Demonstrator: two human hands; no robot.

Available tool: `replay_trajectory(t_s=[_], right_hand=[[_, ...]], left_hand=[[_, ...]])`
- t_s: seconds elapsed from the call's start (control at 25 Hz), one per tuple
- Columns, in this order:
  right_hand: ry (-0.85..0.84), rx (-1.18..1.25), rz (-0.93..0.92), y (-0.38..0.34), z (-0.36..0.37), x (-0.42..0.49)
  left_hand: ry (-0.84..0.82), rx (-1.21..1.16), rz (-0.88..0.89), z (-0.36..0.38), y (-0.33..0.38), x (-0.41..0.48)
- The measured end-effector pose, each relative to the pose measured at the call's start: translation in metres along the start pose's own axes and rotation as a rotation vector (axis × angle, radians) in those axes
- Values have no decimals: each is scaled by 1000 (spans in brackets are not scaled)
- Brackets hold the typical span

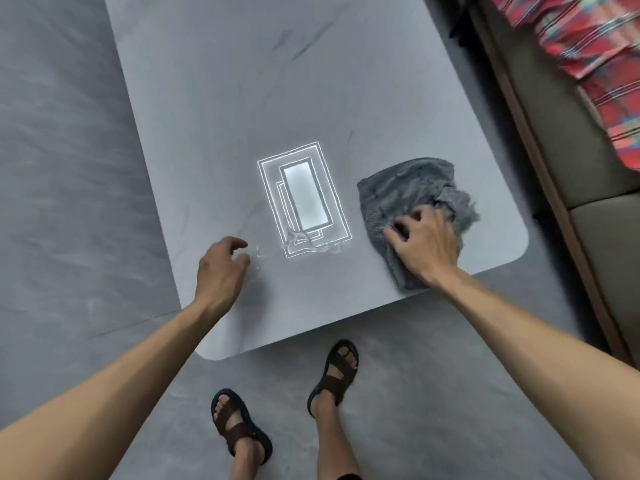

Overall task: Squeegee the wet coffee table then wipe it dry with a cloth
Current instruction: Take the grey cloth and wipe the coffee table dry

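Note:
The grey stone-look coffee table [242, 98] fills the upper middle of the head view. A crumpled grey cloth [408, 188] lies near its front right corner, and my right hand [427, 244] presses down on it with fingers spread and curled into the fabric. My left hand [221, 268] hovers over the front left part of the tabletop, fingers loosely curled, holding nothing. A thin film and a few drops of water [311, 247] glisten between the hands, under the bright reflection of a ceiling light [304, 195]. No squeegee is in view.
A sofa [561, 150] with a red plaid fabric [588, 57] runs along the right, close to the table's right edge. Grey tiled floor [69, 168] surrounds the table. My sandalled feet [287, 403] stand just in front of the table's near edge.

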State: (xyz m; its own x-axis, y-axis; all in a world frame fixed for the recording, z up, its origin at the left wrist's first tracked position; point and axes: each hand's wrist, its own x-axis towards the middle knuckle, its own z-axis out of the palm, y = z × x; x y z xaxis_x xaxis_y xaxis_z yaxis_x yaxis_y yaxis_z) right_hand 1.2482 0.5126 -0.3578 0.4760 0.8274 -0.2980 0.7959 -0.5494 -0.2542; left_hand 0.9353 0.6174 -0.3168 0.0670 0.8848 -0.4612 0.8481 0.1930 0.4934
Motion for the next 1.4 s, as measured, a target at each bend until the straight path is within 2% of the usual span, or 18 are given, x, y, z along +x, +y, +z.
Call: replay_trajectory(t_s=[0.12, 0.2, 0.36, 0.52, 0.64, 0.88, 1.0, 1.16, 1.4], right_hand=[[143, 36, 182, -1, 26, 19], [172, -71, 282, -11, 42, 29], [328, -93, 270, -40, 61, 36], [371, -10, 201, -75, 77, 35], [314, 15, 74, -120, 87, 27], [153, 2, -342, -258, 145, -33], [78, -37, -426, -277, 153, -46], [30, -92, -568, -282, 155, -67], [-16, -154, -821, -279, 161, -91]], left_hand=[[141, 50, -26, 3, -34, 20], [202, 65, -40, 1, -58, 32], [229, -19, -107, -11, -101, 42], [119, -206, -147, -20, -125, 45], [106, -361, -174, -28, -137, 48], [-9, -583, -166, -40, -154, 53], [-58, -643, -131, -42, -161, 49], [-93, -596, -84, -44, -169, 41], [-140, -302, 26, -44, -175, 29]])
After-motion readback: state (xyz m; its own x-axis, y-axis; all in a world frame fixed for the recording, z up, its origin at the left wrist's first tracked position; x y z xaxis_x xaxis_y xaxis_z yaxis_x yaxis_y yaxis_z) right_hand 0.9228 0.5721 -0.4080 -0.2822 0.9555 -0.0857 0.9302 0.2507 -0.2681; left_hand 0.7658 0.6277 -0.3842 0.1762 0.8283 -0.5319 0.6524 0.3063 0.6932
